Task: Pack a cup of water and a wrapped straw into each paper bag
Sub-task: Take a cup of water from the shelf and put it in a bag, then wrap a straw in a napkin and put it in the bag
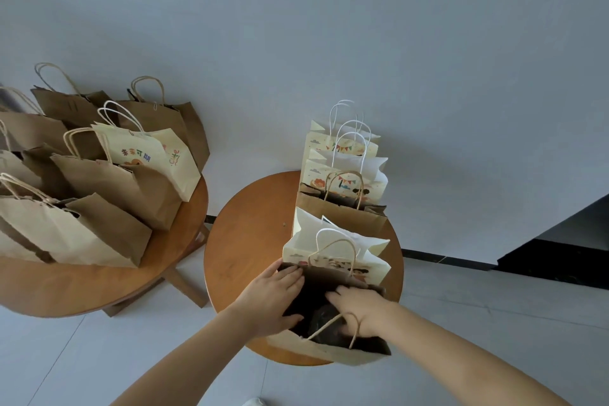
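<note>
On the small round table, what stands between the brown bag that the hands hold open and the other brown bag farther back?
In the head view, one cream printed bag stands between the near brown bag and the far brown bag.

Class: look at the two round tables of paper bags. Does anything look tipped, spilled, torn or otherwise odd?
Nothing looks spilled or torn. The bags on the left table lean against each other rather than standing straight. On the right table they stand in a tidy row, and both hands, left and right, hold the nearest brown bag open.
</note>
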Motion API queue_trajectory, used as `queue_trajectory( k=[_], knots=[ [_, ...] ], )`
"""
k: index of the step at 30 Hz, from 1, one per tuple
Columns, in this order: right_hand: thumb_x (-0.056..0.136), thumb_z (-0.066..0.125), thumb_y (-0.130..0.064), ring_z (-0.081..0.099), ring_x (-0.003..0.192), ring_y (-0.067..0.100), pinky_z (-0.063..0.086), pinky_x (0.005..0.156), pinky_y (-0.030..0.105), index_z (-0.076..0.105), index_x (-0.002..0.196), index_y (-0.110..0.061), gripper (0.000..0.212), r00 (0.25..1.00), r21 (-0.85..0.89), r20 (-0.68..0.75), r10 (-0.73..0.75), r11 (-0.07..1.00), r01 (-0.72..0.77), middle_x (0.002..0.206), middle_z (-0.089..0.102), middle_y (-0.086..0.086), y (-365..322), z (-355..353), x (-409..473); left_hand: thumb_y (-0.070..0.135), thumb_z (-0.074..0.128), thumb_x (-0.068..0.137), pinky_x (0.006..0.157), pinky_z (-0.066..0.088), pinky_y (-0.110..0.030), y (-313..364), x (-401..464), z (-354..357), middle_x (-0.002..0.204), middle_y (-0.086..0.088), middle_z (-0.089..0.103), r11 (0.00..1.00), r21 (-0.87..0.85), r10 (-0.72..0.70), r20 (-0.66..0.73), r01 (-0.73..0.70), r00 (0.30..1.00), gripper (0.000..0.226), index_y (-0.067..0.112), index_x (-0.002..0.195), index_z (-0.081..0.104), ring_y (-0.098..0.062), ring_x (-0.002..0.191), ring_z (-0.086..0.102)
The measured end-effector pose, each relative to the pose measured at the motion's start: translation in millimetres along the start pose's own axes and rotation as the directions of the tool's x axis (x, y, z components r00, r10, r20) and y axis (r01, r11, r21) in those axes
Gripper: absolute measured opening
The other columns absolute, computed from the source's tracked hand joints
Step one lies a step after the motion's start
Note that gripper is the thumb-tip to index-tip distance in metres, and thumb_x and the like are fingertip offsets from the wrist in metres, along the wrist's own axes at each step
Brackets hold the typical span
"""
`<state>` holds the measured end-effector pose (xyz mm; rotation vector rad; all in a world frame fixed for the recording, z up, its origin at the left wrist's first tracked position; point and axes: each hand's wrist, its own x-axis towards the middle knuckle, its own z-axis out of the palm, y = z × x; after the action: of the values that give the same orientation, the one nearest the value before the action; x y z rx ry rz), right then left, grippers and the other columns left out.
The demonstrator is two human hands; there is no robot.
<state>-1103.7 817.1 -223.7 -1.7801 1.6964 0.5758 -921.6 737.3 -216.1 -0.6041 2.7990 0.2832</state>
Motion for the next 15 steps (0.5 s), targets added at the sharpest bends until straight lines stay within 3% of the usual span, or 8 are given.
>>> queue_trajectory(
  k=[4,8,12,15],
  knots=[
    [0.093,0.056,-0.036,0.055,0.112,0.024,0.049,0.092,0.036,0.049,0.131,-0.013,0.045,1.0,0.068,-0.027,0.007,0.998,-0.005,0.125,0.055,0.008,-0.5,-36.7,-33.8,0.039,0.036,0.101,0.107,-0.021,-0.023,4.2,-9.0,-14.1,0.156,0.004,0.024,0.996,-0.079,-0.055,-0.142,0.044,0.988,0.054,0.02,0.15,0.025,-0.01,0.146,0.012],
    [0.096,0.048,-0.039,0.057,0.081,0.014,0.045,0.065,0.026,0.057,0.097,-0.02,0.021,0.976,0.065,-0.216,0.038,0.998,-0.025,0.093,0.059,-0.001,-12.2,-90.8,-55.7,0.04,0.036,0.101,0.11,-0.014,-0.022,-8.3,-18.9,-36.5,0.153,0.007,0.031,0.985,-0.1,-0.16,-0.265,0.138,0.951,0.049,0.023,0.147,0.034,-0.008,0.144,0.019],
    [0.098,0.042,-0.04,0.052,0.115,0.022,0.048,0.091,0.038,0.046,0.132,-0.015,0.043,0.87,-0.047,-0.492,-0.035,0.999,0.014,0.13,0.051,0.003,-56.0,-137.9,-42.9,0.045,0.037,0.099,0.118,0.013,-0.03,-35.6,-35.4,-68.3,0.154,0.003,0.03,0.929,-0.173,-0.366,-0.301,0.327,0.881,0.054,0.019,0.147,0.033,-0.014,0.143,0.024],
    [0.098,0.041,-0.043,0.046,0.125,0.025,0.044,0.099,0.042,0.039,0.14,-0.012,0.052,0.834,-0.124,-0.539,-0.119,0.99,0.061,0.14,0.044,0.005,-107.7,-158.2,-15.8,0.047,0.04,0.098,0.102,0.038,-0.031,-65.8,-65.0,-85.4,0.141,-0.001,0.046,0.841,-0.274,-0.537,-0.329,0.466,0.776,0.05,0.014,0.135,0.046,-0.019,0.129,0.043]
  ],
)
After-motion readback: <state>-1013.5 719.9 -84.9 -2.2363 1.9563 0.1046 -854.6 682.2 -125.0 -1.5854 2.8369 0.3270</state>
